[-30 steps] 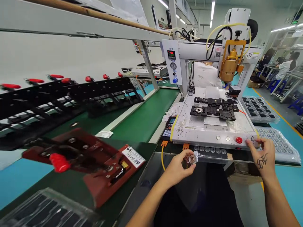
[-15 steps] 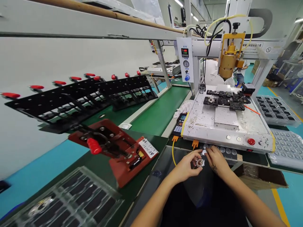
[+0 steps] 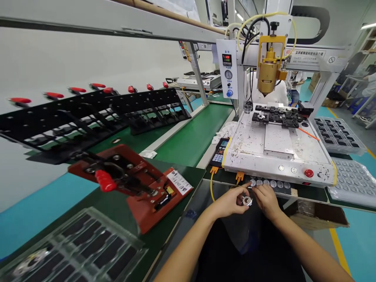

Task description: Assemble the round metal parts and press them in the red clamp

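Observation:
Between the thumb and fingers of my left hand (image 3: 234, 201) is a small round metallic part (image 3: 247, 201) with a ring-shaped face. My right hand (image 3: 266, 199) is just to its right, fingers bent together at the near end of a row of round discs (image 3: 266, 182) on a dark strip. Whatever lies between the right fingertips is too small to make out. The strip runs along the front edge of the white dispensing machine (image 3: 264, 166). Black fixtures (image 3: 276, 116) stand on the machine's bed, below its gold nozzle unit (image 3: 268, 72).
At the left are a red clamp fixture (image 3: 141, 199), a clear tray (image 3: 88, 250) and black racks with red handles (image 3: 96, 113). A keypad (image 3: 219, 154) and yellow cable lie left of the machine. Trays of discs (image 3: 354, 180) and black parts (image 3: 337, 135) are at the right.
The whole view has shifted slightly. My right fingers have drawn back a little from the disc strip, leaving more discs visible. My left hand still holds the round part.

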Demonstrator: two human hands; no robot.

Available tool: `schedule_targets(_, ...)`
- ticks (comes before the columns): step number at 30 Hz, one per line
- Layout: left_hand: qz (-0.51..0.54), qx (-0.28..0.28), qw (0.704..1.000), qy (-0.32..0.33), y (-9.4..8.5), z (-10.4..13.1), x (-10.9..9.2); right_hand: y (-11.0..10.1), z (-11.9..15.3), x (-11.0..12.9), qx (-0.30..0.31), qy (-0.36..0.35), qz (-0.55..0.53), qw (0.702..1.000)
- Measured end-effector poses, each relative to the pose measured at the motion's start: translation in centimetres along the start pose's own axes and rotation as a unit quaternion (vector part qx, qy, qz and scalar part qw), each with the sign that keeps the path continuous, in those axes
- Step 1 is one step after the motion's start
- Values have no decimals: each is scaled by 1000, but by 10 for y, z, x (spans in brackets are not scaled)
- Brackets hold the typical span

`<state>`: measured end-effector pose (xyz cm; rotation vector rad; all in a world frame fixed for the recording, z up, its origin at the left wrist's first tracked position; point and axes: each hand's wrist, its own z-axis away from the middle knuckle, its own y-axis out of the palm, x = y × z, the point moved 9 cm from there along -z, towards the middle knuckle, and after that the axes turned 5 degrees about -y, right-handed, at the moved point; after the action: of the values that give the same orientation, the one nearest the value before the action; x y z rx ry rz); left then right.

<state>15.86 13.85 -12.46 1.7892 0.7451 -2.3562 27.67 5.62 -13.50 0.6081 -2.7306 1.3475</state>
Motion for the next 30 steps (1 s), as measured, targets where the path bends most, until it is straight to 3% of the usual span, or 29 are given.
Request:
schedule_targets(6, -12, 2, 1000, 8, 2, 2, -6, -5, 26, 24, 4, -23, -95, 995)
schedule_targets(11, -66, -74, 995, 30, 9, 5, -15, -41, 47, 10, -28, 130, -171, 976)
schedule_targets(15, -92, -115, 988, 45, 18, 8, -25, -68, 49, -12, -45, 275, -248, 928)
schedule_targets(18, -92, -123, 987, 50, 22, 11, -28, -77, 43, -19, -42, 342, -309, 886)
schedule_targets(23, -87, -123, 988, 36, 24, 12, -23, -79, 36, -24, -56, 396, -383, 832)
schedule_targets(30, -106, -159, 981, 45, 18, 3, -28, -82, 34, -29, -75, 416, -392, 817)
